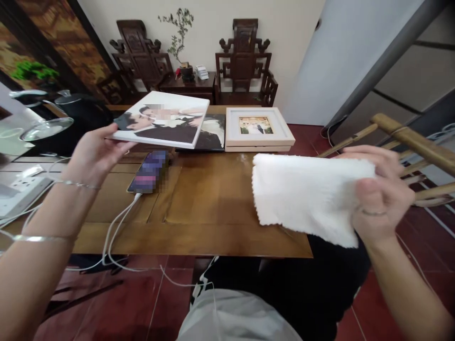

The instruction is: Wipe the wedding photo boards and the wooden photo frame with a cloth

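My left hand grips the near left corner of a white-edged photo panel, tilted above the back of the table. In my right hand a white cloth with frayed edges hangs spread out over the table's right front, pinched between thumb and fingers. Behind and partly under the panel lies another dark photo panel, mostly hidden. Beside it sits a pale wooden picture frame with a small photo in its middle.
A phone with a white cable lies on the wooden table. Black kettles and a power strip stand at the left. A bamboo chair is at the right; carved dark chairs stand by the wall.
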The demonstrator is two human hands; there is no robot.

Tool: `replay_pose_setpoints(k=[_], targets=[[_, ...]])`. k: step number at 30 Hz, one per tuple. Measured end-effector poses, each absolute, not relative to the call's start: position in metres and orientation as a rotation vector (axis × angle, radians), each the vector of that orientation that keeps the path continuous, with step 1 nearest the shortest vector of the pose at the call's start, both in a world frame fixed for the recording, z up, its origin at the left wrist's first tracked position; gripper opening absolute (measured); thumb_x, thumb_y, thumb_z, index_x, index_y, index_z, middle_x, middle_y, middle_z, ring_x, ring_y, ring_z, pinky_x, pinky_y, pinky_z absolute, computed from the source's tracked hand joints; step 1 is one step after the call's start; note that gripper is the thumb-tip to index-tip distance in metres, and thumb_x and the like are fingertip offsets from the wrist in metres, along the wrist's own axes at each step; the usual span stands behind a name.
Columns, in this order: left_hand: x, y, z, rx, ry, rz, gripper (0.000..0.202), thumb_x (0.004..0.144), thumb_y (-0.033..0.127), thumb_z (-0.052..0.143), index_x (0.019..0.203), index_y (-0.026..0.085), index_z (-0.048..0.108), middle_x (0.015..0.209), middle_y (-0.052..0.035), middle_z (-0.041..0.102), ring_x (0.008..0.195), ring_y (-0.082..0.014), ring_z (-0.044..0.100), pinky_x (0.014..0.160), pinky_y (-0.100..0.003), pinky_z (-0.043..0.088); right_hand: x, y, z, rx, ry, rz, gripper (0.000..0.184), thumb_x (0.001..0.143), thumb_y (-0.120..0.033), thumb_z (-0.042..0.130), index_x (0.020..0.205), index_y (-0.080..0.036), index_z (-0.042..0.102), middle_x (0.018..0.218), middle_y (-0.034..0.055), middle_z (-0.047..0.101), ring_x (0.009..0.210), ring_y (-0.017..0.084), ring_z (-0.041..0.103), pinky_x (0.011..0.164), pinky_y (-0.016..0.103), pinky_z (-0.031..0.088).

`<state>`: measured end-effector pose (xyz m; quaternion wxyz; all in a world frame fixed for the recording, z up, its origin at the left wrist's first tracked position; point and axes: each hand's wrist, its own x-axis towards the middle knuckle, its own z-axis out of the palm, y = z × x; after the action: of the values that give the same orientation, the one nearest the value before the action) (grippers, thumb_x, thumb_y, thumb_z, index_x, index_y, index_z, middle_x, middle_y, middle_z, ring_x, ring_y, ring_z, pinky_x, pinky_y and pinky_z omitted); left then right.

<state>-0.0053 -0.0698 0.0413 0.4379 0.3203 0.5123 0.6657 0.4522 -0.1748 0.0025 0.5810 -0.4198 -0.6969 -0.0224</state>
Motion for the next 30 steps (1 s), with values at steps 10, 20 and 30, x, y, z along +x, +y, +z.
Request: replay_pose_setpoints(k=[10, 20, 30], targets=[[0.013, -0.154, 0.031, 0.744, 1.401, 1.524, 0.030, 0.096, 0.003, 0.040, 0.083, 0.010, 0.066, 0.073, -0.0020, 0.073, 0.066, -0.0084, 0.067, 0.063, -0.014, 0.061, 0.472, -0.177, 0.030, -1.037, -1.874, -0.053, 0.026, 0.089, -0.039, 0.066, 0.070, -0.022, 0.062, 0.094, 0.0020, 0.067, 0.092, 0.022, 0.062, 0.080, 0.042, 0.044], [0.041, -0.170, -0.045, 0.662, 1.230, 1.207, 0.012, 0.084, 0.003, 0.058, 0.078, 0.014, 0.058, 0.071, -0.0021, 0.070, 0.060, -0.0134, 0.069, 0.058, -0.026, 0.063, 0.503, -0.177, 0.024, -1.364, -1.843, 0.104, 0.066, 0.055, -0.051, 0.089, 0.111, -0.025, 0.065, 0.105, 0.0056, 0.067, 0.093, 0.027, 0.064, 0.078, 0.043, 0.056], [0.051, -0.123, -0.082, 0.724, 1.117, 1.154, 0.014, 0.074, 0.016, 0.074, 0.075, 0.014, 0.060, 0.067, 0.0013, 0.066, 0.054, -0.0093, 0.063, 0.054, -0.018, 0.057, 0.515, -0.163, 0.009, -1.484, -2.093, -0.220, 0.058, 0.074, -0.052, 0.069, 0.122, -0.022, 0.055, 0.104, 0.0107, 0.067, 0.090, 0.032, 0.065, 0.074, 0.043, 0.055]])
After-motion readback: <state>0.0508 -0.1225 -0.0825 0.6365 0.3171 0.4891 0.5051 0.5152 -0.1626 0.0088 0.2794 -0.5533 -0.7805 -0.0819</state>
